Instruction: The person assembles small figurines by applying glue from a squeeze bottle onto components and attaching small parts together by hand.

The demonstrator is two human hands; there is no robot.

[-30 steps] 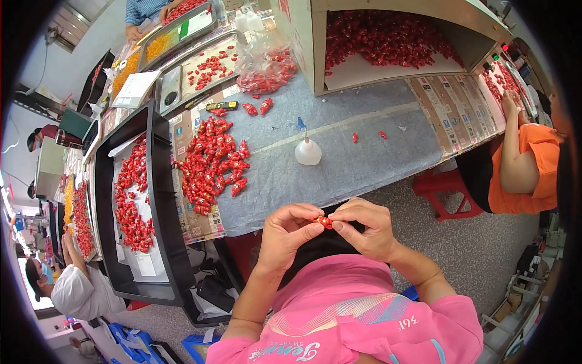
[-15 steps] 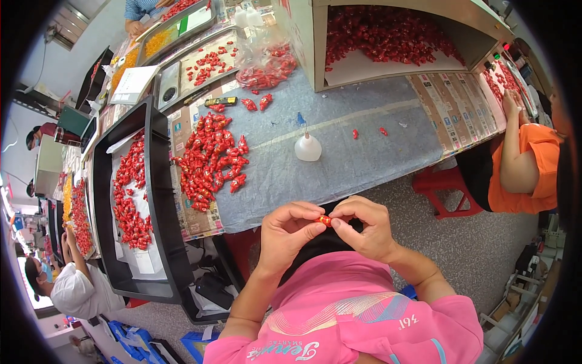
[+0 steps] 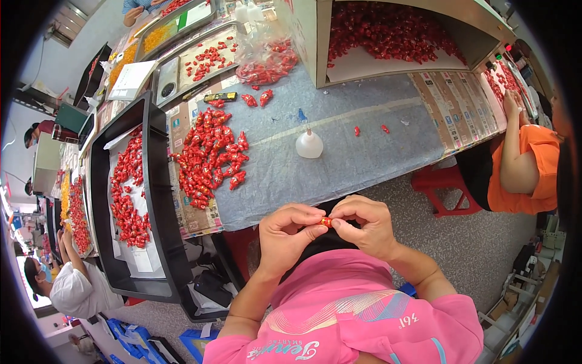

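At the left, a black tray (image 3: 160, 188) is partly filled with red pieces (image 3: 129, 221); beside it, a red pile (image 3: 209, 158) is heaped on the table (image 3: 276, 188). By the left hand (image 3: 288, 235), one side of a small red figure (image 3: 327, 222) is pinched (near the table's edge); its other side is pinched by the right hand (image 3: 368, 229)

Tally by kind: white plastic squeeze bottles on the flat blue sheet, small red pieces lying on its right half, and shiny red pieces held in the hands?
White plastic squeeze bottle: 1
Small loose red pieces: 2
Shiny red piece between left hand and right hand: 1
Total: 4
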